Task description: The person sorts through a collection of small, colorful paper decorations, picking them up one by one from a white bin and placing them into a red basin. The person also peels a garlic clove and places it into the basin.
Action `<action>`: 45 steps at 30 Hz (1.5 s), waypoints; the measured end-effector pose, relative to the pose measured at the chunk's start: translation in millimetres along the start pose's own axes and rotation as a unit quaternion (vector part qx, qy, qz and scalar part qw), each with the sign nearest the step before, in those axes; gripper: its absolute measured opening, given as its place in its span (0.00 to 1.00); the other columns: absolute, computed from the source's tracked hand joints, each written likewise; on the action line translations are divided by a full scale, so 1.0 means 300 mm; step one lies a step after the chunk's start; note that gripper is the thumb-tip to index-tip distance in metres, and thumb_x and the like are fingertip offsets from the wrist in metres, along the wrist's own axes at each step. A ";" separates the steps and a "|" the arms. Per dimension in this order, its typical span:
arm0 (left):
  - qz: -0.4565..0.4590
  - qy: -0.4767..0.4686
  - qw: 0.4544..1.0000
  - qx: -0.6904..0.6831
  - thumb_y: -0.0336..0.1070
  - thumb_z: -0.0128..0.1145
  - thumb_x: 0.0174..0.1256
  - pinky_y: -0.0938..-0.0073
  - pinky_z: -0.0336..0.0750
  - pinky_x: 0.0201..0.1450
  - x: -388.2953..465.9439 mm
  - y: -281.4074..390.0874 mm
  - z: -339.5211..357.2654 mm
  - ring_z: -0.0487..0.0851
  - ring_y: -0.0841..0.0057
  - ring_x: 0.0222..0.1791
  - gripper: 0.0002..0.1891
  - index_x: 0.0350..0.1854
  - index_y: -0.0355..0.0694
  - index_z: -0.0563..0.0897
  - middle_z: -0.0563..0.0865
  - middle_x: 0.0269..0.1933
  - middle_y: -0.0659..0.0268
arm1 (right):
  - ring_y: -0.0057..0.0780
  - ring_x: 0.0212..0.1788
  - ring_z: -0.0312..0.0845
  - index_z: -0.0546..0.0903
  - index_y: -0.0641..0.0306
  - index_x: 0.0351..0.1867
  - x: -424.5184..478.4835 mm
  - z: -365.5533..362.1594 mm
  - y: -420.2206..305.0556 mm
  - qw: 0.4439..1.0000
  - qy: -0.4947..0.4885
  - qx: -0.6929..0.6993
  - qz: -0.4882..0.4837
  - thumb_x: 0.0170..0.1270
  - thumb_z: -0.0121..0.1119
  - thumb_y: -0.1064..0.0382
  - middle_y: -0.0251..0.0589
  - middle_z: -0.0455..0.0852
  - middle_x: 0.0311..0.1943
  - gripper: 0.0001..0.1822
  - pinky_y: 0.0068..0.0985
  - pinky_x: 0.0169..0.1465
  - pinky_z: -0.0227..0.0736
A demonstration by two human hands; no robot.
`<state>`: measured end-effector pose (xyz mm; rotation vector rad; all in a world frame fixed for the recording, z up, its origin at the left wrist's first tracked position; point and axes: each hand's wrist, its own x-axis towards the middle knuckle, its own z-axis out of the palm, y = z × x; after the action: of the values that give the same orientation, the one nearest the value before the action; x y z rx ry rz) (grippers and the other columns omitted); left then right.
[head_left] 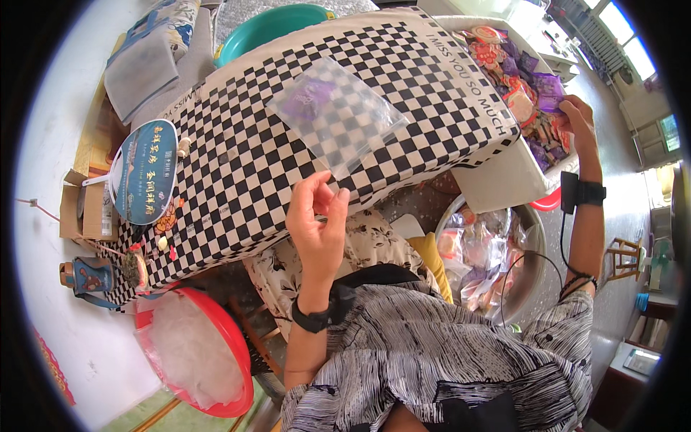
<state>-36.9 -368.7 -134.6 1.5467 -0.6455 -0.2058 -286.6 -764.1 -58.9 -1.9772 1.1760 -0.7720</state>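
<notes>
A clear zip-type plastic bag (345,116) lies on the checkered tablecloth (232,135), with a purple packet (309,99) inside it. My left hand (319,216) is at the bag's near corner, thumb and index finger apart; whether it touches the bag I cannot tell. At the right, my right hand (578,116) reaches over a white box (534,167) filled with purple packets and red-edged packets. Its fingers are on a purple packet (548,90) at the top of the pile.
A metal basin (534,232) with filled clear bags stands below the box. A red basin (245,367) holds clear plastic bags at lower left. A teal basin (259,27) is beyond the table. A hand fan (144,173), a cardboard box (73,208) and a bottle (93,275) are at the left.
</notes>
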 end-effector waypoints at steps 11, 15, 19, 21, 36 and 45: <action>0.167 -0.026 0.936 0.308 0.30 0.66 0.46 0.67 0.72 0.34 0.146 -0.045 0.053 0.76 0.64 0.34 0.12 0.34 0.37 0.79 0.75 0.32 0.62 | 0.18 0.16 0.73 0.79 0.70 0.34 -0.326 0.449 -0.287 0.894 -0.366 0.236 0.110 0.56 0.55 0.65 0.33 0.78 0.20 0.09 0.15 0.19 0.69; 0.202 -0.010 0.934 0.294 0.27 0.61 0.51 0.68 0.72 0.30 0.147 -0.055 0.066 0.77 0.65 0.30 0.06 0.30 0.39 0.77 0.76 0.31 0.64 | 0.18 0.16 0.73 0.79 0.70 0.32 -0.361 0.513 -0.307 0.855 -0.426 0.253 0.150 0.56 0.56 0.63 0.35 0.79 0.20 0.09 0.16 0.19 0.70; 0.224 0.026 0.940 0.256 0.25 0.58 0.55 0.69 0.72 0.26 0.141 -0.055 0.067 0.78 0.66 0.24 0.04 0.30 0.39 0.77 0.75 0.29 0.64 | 0.20 0.15 0.72 0.79 0.70 0.31 -0.368 0.570 -0.317 0.831 -0.441 0.278 0.193 0.56 0.57 0.63 0.36 0.78 0.19 0.10 0.18 0.17 0.69; 0.232 0.036 0.940 0.248 0.25 0.58 0.55 0.68 0.72 0.26 0.137 -0.055 0.068 0.78 0.65 0.24 0.04 0.30 0.39 0.77 0.76 0.29 0.63 | 0.20 0.14 0.71 0.79 0.70 0.31 -0.367 0.592 -0.328 0.831 -0.441 0.277 0.193 0.56 0.58 0.63 0.37 0.78 0.19 0.10 0.18 0.17 0.69; 0.264 -0.028 0.935 0.234 0.20 0.51 0.48 0.61 0.73 0.36 0.129 -0.056 0.051 0.78 0.55 0.34 0.13 0.39 0.33 0.74 0.74 0.35 0.55 | 0.30 0.50 0.73 0.75 0.73 0.44 -0.433 0.811 -0.386 0.792 -0.423 0.378 -0.227 0.63 0.47 0.76 0.43 0.73 0.44 0.10 0.29 0.56 0.72; 0.247 -0.016 0.952 0.183 0.21 0.52 0.50 0.60 0.73 0.33 0.113 -0.071 0.055 0.78 0.54 0.35 0.11 0.37 0.36 0.72 0.74 0.36 0.56 | 0.28 0.46 0.79 0.74 0.72 0.50 -0.449 0.768 -0.418 0.800 -0.434 0.405 0.085 0.66 0.49 0.64 0.45 0.81 0.45 0.15 0.24 0.47 0.75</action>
<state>-11.6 -401.4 -148.0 1.6770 -1.1200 0.2829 -103.1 -538.8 -109.4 -1.1960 0.3333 -0.1310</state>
